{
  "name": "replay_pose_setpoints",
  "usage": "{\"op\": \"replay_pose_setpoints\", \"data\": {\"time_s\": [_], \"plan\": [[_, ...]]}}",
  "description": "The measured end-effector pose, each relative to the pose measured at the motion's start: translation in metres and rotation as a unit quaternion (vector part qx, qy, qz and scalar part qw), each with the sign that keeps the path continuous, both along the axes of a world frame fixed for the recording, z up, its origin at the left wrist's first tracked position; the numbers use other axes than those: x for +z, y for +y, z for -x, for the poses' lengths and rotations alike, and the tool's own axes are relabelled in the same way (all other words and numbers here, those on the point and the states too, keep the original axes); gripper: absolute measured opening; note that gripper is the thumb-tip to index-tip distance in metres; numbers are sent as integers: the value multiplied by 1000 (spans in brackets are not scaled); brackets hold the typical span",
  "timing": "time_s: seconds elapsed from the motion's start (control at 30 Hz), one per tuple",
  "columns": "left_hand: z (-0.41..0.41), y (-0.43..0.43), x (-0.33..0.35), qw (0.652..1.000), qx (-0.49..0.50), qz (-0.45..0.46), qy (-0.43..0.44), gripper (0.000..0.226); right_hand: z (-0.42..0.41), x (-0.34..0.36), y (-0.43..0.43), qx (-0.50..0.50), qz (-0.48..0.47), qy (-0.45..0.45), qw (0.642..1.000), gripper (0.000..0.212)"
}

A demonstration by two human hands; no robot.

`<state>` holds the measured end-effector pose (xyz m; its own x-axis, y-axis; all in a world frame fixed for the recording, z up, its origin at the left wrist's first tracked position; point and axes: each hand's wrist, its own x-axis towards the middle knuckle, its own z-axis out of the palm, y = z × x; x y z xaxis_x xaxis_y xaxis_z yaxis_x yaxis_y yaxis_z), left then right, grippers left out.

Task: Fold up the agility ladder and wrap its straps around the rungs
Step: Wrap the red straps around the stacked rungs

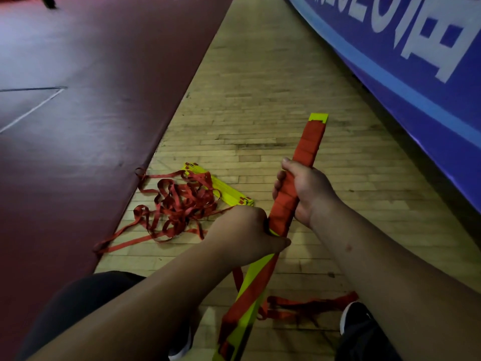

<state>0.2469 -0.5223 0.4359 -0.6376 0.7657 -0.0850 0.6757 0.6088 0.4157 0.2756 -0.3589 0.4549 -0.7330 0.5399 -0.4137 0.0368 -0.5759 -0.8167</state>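
Note:
A stack of yellow ladder rungs (253,298) runs from the bottom centre up to the right, its upper half bound in turns of red strap (309,142). My right hand (304,191) grips the wrapped part around its middle. My left hand (247,234) holds the bundle just below the wrapping, where the strap meets bare yellow plastic. Loose red strap (312,306) trails from the bundle's lower part across the floor to the right. A second stack of yellow rungs (229,192) lies on the floor to the left beside a tangled heap of red straps (179,207).
The wooden floor (260,100) forms a strip between a dark red mat (91,113) on the left and a blue banner (416,61) on the right. My knee (86,300) and dark shoes (356,321) sit at the bottom.

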Motion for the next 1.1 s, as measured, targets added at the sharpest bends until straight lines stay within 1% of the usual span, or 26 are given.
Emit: {"op": "replay_pose_setpoints", "data": {"time_s": [0.07,0.1,0.13,0.2,0.27,0.37,0.47,0.5,0.53,0.63,0.73,0.8,0.87,0.9,1.03,1.1], "plan": [[0,0,1,1000,-6,-16,-23,51,-1,1,2,7,11,5,1000,8],[1,0,4,998,-6,-27,-50,48,-2,2,3,17,23,14,999,9],[4,0,7,995,-5,-38,-91,44,-4,4,3,30,38,28,998,11],[9,-1,16,977,-18,-61,-202,40,-9,9,3,53,66,67,994,16],[14,-4,25,949,-42,-94,-297,42,-16,16,3,66,93,114,987,23],[18,-8,32,886,-70,-153,-431,45,-26,25,4,93,131,189,969,35],[17,-10,33,833,-131,-187,-504,37,-33,32,4,132,162,235,949,46],[17,-10,32,820,-141,-192,-521,36,-33,33,3,141,168,243,945,47],[17,-10,31,814,-148,-192,-528,36,-34,34,3,147,169,248,943,46],[17,-11,29,825,-167,-168,-512,36,-32,33,4,140,163,244,946,35],[17,-11,27,852,-150,-142,-482,41,-30,29,9,121,153,229,954,26],[17,-11,25,872,-139,-128,-452,44,-30,28,10,111,134,217,961,23],[19,-13,25,886,-145,-117,-424,32,-30,28,10,99,119,203,967,21],[19,-13,27,892,-147,-112,-413,30,-29,29,9,92,110,192,971,19],[19,-14,25,920,-132,-92,-358,45,-23,25,8,59,72,133,987,13],[19,-14,22,935,-118,-82,-325,46,-21,22,9,49,65,110,991,12]]}}
